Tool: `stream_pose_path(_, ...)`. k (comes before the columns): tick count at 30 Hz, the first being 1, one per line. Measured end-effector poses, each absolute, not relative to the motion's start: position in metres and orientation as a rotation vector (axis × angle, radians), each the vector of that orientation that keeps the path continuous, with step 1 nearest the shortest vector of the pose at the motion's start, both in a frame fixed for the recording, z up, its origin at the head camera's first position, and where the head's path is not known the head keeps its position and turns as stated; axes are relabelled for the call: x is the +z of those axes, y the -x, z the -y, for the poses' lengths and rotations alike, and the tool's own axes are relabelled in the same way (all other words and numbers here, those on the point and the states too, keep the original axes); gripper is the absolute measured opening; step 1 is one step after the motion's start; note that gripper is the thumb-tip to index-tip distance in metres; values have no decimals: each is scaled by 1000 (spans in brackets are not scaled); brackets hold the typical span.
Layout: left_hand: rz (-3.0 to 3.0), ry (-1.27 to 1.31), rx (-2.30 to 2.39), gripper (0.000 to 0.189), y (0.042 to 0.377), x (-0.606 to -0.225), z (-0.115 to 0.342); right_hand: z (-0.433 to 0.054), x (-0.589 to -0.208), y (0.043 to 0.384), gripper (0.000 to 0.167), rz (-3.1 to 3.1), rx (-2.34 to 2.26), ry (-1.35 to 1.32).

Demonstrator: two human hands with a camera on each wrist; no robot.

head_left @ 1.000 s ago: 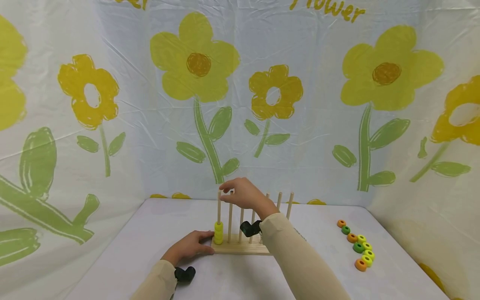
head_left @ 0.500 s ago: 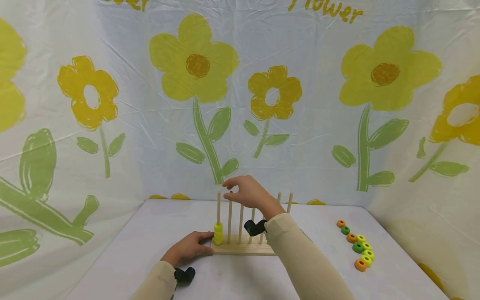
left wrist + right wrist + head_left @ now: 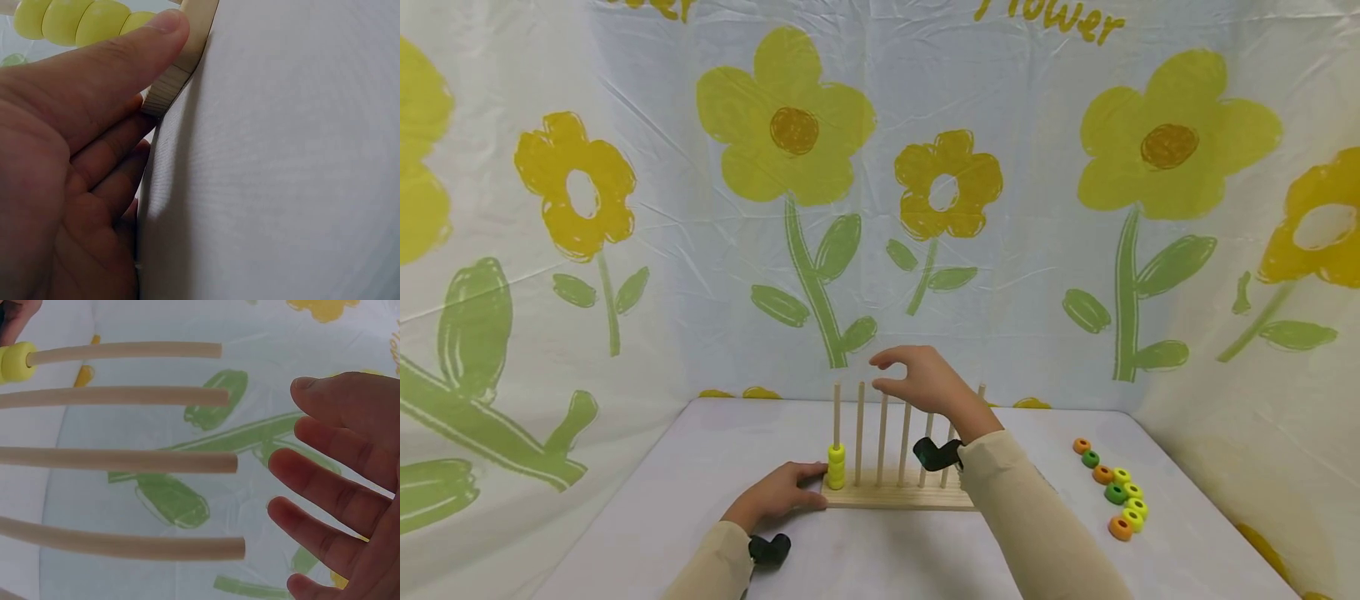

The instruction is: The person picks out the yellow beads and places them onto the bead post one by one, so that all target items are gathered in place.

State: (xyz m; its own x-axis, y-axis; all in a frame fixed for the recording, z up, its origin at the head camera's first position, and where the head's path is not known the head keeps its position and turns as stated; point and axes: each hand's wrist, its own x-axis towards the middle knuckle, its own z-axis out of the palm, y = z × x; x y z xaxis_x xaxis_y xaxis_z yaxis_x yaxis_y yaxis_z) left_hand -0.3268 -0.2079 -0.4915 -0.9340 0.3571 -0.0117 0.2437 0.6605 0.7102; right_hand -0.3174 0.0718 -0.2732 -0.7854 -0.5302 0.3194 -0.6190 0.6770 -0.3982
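A wooden abacus (image 3: 895,497) with a row of upright pegs stands in the middle of the table. Several yellow beads (image 3: 837,467) are stacked on its leftmost peg. My left hand (image 3: 782,492) holds the left end of the base; in the left wrist view the thumb (image 3: 150,44) lies along the wood with the fingers on the other side. Above the peg tops is my right hand (image 3: 921,382), empty. Its fingers (image 3: 337,481) are spread apart from the pegs (image 3: 125,460) in the right wrist view. The forearm covers the base's right end.
On the right of the white table (image 3: 700,450) lie several loose beads, among them an orange bead (image 3: 1120,528), a green bead (image 3: 1116,493) and a yellow bead (image 3: 1137,507). A flower-printed cloth (image 3: 1000,333) hangs behind and along the sides.
My right hand has moved right and slightly up from the leftmost peg's top, past the neighbouring pegs. The left hand, the abacus and the beads have stayed in place.
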Motion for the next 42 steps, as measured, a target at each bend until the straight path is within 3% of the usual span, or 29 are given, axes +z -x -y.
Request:
stream_pose_path(26, -2736, -439, 1112, 74, 328, -493, 207, -150, -275, 293, 37, 2614, 787, -810)
stream_pose_path(42, -2709, -436, 1149, 75, 327, -491, 206, -212, -309, 283, 38, 2624, 856, -622)
